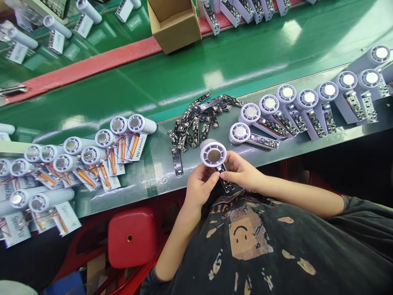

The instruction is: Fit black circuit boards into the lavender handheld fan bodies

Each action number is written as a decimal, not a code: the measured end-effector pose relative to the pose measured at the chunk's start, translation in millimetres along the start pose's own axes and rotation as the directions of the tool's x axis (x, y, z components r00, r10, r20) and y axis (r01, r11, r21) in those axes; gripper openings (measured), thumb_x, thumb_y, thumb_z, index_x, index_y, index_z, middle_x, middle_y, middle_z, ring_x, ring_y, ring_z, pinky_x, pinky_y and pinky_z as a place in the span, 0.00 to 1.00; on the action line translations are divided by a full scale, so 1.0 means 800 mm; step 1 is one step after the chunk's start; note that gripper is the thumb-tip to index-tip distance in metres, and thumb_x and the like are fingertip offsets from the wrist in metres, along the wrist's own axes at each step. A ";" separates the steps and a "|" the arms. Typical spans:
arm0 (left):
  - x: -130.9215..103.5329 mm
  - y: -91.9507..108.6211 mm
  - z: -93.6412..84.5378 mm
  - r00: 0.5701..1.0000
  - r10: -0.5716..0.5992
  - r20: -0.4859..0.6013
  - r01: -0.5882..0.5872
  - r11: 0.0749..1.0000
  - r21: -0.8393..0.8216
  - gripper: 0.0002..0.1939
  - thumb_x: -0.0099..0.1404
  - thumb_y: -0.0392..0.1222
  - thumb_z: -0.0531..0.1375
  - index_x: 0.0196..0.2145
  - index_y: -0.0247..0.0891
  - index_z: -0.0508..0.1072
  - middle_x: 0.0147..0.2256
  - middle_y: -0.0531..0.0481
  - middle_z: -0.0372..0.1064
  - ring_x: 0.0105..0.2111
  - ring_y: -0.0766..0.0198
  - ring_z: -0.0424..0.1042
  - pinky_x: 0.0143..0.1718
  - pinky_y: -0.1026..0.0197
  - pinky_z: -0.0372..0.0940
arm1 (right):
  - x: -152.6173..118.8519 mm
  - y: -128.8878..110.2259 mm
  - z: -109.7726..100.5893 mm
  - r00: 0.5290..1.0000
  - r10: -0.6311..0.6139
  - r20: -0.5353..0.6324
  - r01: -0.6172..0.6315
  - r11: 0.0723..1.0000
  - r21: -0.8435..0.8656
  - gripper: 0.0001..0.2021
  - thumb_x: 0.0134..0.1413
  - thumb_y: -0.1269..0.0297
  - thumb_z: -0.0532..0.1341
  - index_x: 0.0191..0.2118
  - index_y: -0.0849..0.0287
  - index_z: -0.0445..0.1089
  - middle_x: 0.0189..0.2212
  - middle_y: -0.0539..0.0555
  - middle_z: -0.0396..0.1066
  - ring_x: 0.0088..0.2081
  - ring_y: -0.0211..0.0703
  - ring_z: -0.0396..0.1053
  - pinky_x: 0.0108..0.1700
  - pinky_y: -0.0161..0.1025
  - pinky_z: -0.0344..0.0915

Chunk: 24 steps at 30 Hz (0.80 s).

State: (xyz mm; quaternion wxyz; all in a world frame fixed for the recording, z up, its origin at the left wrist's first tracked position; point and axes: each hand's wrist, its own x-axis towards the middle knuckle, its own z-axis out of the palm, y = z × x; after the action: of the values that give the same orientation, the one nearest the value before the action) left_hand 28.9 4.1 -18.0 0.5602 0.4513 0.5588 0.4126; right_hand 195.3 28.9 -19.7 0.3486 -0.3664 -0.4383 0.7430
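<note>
Both my hands hold one small lilac handheld fan (213,153) at the bench's front edge, its round vented end with a silver disc facing up. My left hand (199,186) is closed around its left side, thumb at the middle. With thumb and fingers, my right hand (241,170) grips the right side, the thumb on a black circuit board (227,185) in the handle. Just beyond lies a loose pile of black circuit boards (196,123). One single board (177,162) lies apart, left of my hands. The underside of the fan is hidden.
Fans with boards fitted (307,98) line the right side. At left, several fans (73,145) have wires and orange-wrapped parts showing. A cardboard box (175,24) stands across the green belt (123,86). A red stool (132,237) sits below the bench.
</note>
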 end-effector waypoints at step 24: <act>-0.008 0.022 0.000 0.995 -0.065 0.071 0.059 0.994 0.089 0.19 0.53 0.47 0.68 0.41 0.38 0.73 0.35 0.48 0.74 0.32 0.60 0.74 0.34 0.60 0.70 | -0.012 -0.008 0.002 0.997 0.061 -0.042 -0.054 0.989 0.137 0.20 0.43 0.63 0.70 0.42 0.54 0.63 0.36 0.46 0.63 0.34 0.35 0.62 0.39 0.35 0.61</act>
State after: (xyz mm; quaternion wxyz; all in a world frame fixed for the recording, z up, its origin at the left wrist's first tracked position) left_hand 29.3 2.1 0.6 0.5728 0.4726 0.5690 0.3533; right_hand 199.6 22.7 -10.8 0.3612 -0.3713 -0.3677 0.7723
